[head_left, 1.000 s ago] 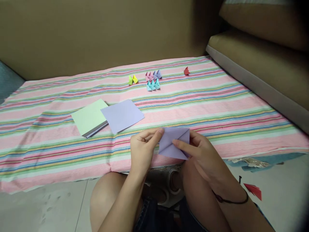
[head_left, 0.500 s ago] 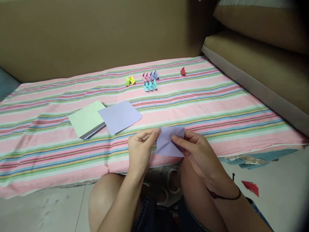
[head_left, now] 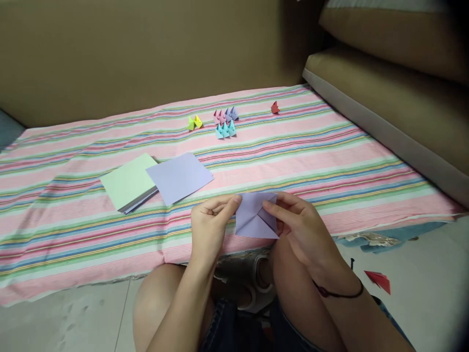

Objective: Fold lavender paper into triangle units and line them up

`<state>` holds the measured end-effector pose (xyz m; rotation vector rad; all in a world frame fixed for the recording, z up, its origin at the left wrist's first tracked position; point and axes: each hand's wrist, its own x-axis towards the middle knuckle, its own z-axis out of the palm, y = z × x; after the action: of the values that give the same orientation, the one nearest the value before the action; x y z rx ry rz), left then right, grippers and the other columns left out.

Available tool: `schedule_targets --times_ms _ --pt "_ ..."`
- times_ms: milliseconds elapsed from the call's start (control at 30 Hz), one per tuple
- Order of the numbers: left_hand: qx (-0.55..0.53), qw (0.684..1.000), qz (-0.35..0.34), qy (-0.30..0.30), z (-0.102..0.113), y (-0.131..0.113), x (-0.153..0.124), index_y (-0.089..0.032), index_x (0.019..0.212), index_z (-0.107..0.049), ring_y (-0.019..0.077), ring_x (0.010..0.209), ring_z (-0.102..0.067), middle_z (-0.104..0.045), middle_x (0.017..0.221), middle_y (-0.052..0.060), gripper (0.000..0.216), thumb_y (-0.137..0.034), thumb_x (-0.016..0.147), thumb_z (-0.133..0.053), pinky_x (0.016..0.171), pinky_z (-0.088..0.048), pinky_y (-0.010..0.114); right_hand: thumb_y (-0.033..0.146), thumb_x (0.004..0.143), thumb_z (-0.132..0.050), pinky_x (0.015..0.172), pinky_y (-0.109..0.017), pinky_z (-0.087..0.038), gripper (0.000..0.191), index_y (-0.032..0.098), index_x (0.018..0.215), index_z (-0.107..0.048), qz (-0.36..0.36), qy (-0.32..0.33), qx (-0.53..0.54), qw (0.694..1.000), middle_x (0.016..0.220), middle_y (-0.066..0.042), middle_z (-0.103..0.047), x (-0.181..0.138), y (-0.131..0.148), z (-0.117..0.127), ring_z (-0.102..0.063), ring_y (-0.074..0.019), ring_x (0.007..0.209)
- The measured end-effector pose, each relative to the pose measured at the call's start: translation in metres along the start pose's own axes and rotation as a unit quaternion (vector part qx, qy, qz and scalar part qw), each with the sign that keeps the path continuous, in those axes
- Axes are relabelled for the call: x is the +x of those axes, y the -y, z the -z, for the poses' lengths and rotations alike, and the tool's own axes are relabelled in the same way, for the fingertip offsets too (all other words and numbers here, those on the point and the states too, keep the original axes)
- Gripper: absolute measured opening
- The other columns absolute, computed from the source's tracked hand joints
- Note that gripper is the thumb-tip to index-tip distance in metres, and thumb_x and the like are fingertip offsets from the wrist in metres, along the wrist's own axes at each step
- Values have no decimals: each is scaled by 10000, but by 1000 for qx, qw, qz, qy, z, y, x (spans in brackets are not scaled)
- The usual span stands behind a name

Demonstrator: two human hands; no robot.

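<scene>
Between my two hands is a purple sheet of origami paper [head_left: 252,222], folded into a small square with diagonal creases and flaps meeting near its middle. My left hand [head_left: 212,220] pinches its upper left corner between thumb and forefinger. At the right side, my right hand [head_left: 298,225] grips the paper, its thumb on the front near a flap and its other fingers mostly hidden behind. Beyond my left hand lies a flat purple sheet [head_left: 179,177], partly over a stack of paper [head_left: 128,181] with a light green sheet on top.
Small folded paper pieces stand farther back: yellow ones [head_left: 195,122], pink ones [head_left: 219,117], purple ones [head_left: 231,114], turquoise ones [head_left: 225,130] and a red one [head_left: 275,108]. A striped cloth [head_left: 351,181] lies under them. Brown cushions [head_left: 384,93] rise at right. Red folded paper [head_left: 379,281] lies on the floor.
My right thumb has shifted slightly up along the folded paper, and the flap at its right side stands a little more open. The whole view has drifted slightly.
</scene>
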<state>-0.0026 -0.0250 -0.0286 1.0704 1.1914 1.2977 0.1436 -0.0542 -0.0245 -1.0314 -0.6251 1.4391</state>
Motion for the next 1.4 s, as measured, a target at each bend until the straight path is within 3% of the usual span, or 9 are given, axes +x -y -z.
schedule_targets --times_ms 300,400,500,867,1100,1233,1300,1400 --pt "11 1000 0 2 1 -1 2 -191 707 -761 93 586 -599 -718 653 -4 107 -293 679 -773 572 -479 186 307 697 -765 475 -189 -414 121 197 662 -729 4 -11 2 1000 617 20 -597 0 1 1 -494 -73 535" --pt "8 1000 4 0 2 0 2 -186 712 -761 99 592 -601 -708 635 -4 121 -297 668 -780 574 -480 193 278 677 -774 491 -182 -447 84 216 724 -745 9 -24 3 1000 647 26 -612 1 2 1 -527 -75 558" --pt "16 1000 2 -4 2 0 2 -184 711 -761 104 598 -609 -691 603 -9 126 -299 664 -783 576 -482 193 256 640 -791 502 -191 -484 189 240 825 -759 3 -47 -5 999 684 25 -649 1 3 1 -568 -87 573" --pt "13 1000 8 8 4 0 4 -202 724 -763 91 610 -611 -704 628 -21 88 -275 676 -777 593 -483 173 275 630 -793 480 -187 -463 172 232 795 -773 -5 -58 -6 998 682 9 -684 0 4 2 -560 -86 565" --pt "21 1000 3 4 5 -1 3 -181 720 -760 122 617 -625 -700 622 -2 109 -275 668 -776 601 -494 212 303 727 -727 609 -253 -513 116 235 812 -767 0 -27 5 1000 743 -19 -709 -1 5 4 -619 -137 654" --pt "13 1000 9 1 5 0 3 -176 729 -759 136 631 -638 -709 640 7 123 -279 665 -776 609 -503 226 366 825 -613 613 -265 -508 211 214 874 -750 8 -15 22 1000 870 -45 -718 -1 5 4 -643 -160 723" --pt "12 1000 10 -2 5 0 3 -175 732 -759 138 636 -642 -715 652 12 129 -284 666 -776 614 -507 229 383 813 -634 616 -252 -499 204 219 875 -738 21 -11 -6 1000 891 -33 -707 1 3 4 -635 -156 747" --pt "22 1000 6 -6 4 0 3 -172 728 -758 155 652 -655 -723 665 23 142 -293 659 -779 616 -513 243 323 727 -741 629 -242 -474 133 235 823 -718 44 2 -79 996 755 6 -668 3 0 5 -604 -145 731"
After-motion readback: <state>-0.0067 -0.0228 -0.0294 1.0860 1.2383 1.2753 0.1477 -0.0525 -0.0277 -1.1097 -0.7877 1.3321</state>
